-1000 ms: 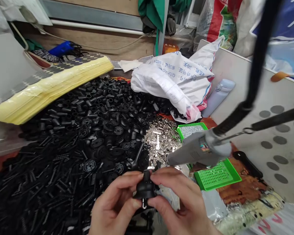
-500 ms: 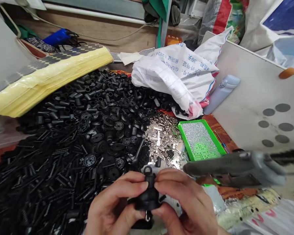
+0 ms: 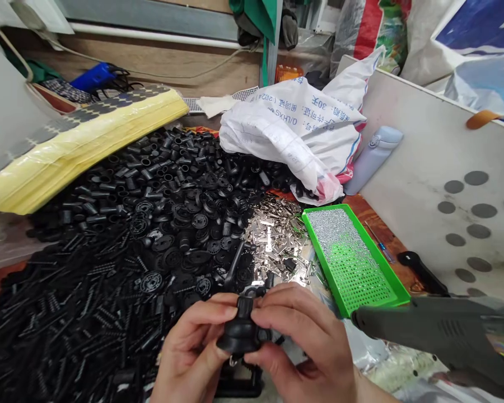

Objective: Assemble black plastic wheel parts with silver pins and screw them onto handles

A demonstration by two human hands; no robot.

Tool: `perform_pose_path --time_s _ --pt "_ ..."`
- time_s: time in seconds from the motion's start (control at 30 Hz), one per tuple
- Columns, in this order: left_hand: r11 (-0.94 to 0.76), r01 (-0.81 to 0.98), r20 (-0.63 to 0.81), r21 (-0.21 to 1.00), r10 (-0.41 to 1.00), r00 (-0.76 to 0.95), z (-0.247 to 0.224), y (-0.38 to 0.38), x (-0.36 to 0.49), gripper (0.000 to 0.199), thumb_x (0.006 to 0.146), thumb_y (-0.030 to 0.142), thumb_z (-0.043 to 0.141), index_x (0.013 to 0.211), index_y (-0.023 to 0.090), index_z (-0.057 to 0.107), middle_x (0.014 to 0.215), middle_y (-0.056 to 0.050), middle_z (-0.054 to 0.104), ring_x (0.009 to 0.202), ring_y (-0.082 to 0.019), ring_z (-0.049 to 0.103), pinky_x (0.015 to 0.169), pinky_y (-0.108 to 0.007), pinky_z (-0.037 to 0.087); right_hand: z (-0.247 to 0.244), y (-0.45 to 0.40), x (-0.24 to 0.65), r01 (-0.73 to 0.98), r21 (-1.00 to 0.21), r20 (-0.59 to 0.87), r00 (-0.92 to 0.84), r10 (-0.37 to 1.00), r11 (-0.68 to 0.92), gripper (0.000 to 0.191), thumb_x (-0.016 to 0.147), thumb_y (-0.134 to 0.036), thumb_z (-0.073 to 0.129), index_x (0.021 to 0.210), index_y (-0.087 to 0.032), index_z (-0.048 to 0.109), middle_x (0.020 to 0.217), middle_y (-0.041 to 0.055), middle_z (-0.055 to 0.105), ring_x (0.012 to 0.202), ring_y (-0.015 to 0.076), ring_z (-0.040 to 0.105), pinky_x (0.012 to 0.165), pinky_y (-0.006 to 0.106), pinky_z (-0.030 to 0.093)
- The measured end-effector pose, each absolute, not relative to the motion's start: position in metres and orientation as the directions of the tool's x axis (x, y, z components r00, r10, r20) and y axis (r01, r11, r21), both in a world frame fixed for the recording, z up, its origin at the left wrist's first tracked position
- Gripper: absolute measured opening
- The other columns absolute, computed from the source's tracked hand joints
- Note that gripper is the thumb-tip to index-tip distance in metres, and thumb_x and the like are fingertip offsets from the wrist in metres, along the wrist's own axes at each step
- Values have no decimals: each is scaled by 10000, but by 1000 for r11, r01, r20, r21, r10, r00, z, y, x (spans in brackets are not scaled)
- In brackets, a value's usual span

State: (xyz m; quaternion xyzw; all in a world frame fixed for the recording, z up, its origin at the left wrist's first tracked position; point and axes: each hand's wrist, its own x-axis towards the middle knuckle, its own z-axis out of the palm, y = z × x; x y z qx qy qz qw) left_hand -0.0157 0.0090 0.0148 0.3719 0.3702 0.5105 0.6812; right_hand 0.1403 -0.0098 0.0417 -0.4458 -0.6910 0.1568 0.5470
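Between both hands is a black bell-shaped plastic part (image 3: pixel 238 336), with a ribbed neck at the top and a flared base. My left hand (image 3: pixel 195 341) pinches its left side, fingers on the neck and thumb at the base. From the right, my right hand (image 3: pixel 304 338) grips the same neck and lower rim. A small shiny metal piece (image 3: pixel 233 361) shows under the base. Below the hands lies a black frame-like object (image 3: pixel 239 389), partly hidden. Just beyond the fingers is a heap of flat metal pieces (image 3: pixel 273 240).
Black plastic parts (image 3: pixel 172 212) heap across the left and middle. A green perforated tray (image 3: pixel 353 263) holds tiny metal bits. A dark power tool (image 3: pixel 437 330) juts in at the right. Behind stand a white sack (image 3: pixel 294 129), a lavender bottle (image 3: pixel 373 159) and a yellow stack (image 3: pixel 88 145).
Both hands and the black part have shifted slightly left, and the ring above its neck shows less. The power tool has swung down and right, uncovering more of the green tray.
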Motion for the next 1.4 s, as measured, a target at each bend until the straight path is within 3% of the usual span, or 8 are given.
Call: perform_pose_path --time_s 0.17,0.4,0.57,0.7,0.83,1.03,1.2,1.4 --pt "179 -437 -100 881 975 198 10 13 -10 121 671 261 800 779 245 748 873 -40 699 771 -163 667 700 -220 546 33 -14 138 485 -705 610 43 791 517 197 815 -123 599 1009 -152 626 897 82 668 862 195 634 804 371 554" --pt "242 -461 -222 854 970 97 6 13 -6 222 624 325 829 809 232 751 793 -34 714 713 -143 653 665 -185 530 30 -9 138 460 -745 564 48 825 483 221 800 -165 642 1018 -176 609 877 63 660 808 174 641 710 325 565" --pt "131 -258 -109 957 989 99 1 13 -13 236 677 304 792 905 270 741 875 -26 745 784 -160 672 700 -187 531 30 -7 136 421 -829 453 121 883 367 211 776 -127 619 969 -209 645 885 42 685 823 172 656 736 322 563" --pt "49 -147 -37 988 996 81 5 8 -8 411 676 334 777 1069 257 687 992 -55 740 881 -216 676 766 -259 546 24 -2 135 325 -887 401 189 896 328 197 767 -150 608 943 -231 641 822 15 687 768 163 663 683 309 562" --pt "81 -83 -83 993 996 -24 8 0 1 297 734 290 728 1026 260 685 923 -27 750 807 -189 693 723 -236 555 20 -2 136 370 -892 336 153 929 262 194 786 -172 593 964 -235 641 821 22 687 739 166 662 678 322 567" --pt "-106 54 116 993 963 -242 5 -13 2 228 778 191 657 979 287 708 1003 2 734 941 -181 663 916 -262 493 27 -16 142 430 -812 402 -78 912 394 444 775 -133 592 1205 -233 549 1137 77 645 1079 231 595 925 430 518" --pt "-177 -45 155 983 940 -305 8 -13 5 228 776 121 630 941 278 628 942 0 710 970 -174 661 883 -258 513 32 -8 142 232 -867 430 -96 898 441 286 836 -124 577 1100 -227 614 996 65 688 952 200 643 829 392 560" --pt "-145 -134 107 980 962 -252 11 -8 6 133 791 122 604 857 238 603 924 -38 721 942 -196 684 860 -289 528 34 2 141 257 -780 561 -115 820 570 271 845 -169 633 1110 -216 604 956 72 680 894 198 650 776 386 574"
